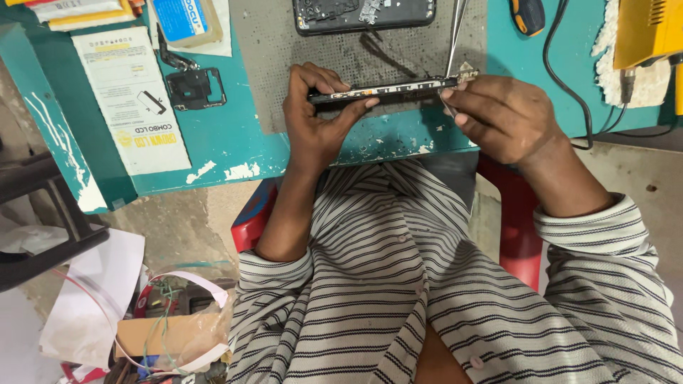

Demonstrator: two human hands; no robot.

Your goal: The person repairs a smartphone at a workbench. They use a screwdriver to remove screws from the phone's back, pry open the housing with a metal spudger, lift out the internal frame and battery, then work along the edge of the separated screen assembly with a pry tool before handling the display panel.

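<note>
— Phone frame (pixel 380 91), what does it look like?

— Thin, dark and long, seen edge-on, with small metal parts and a touch of orange along its upper edge. It is lifted just above the near edge of a teal bench (pixel 235 142), over a grey perforated mat (pixel 284 64).

— How is the grip on it?

— The left hand (pixel 320 114) is closed around the frame's left end, fingers curled over the top and the thumb pressed along the near side. The right hand (pixel 498 117) is closed at the frame's right end, fingers pinching a pair of slim metal tweezers (pixel 455 39) whose shafts rise away from the person. The tweezer tips meet the frame's right corner, beside a small pale part (pixel 467 71).

— So where does the frame sit relative to both grips?

— It spans between them, roughly level, left end inside the left hand, right end touching the right fingertips.

— Anything else nearby?

— A second opened phone body (pixel 363 14) lies on the mat further back, a small black bracket (pixel 196 89) to the left, and a white printed box (pixel 131 99) beside it.
</note>
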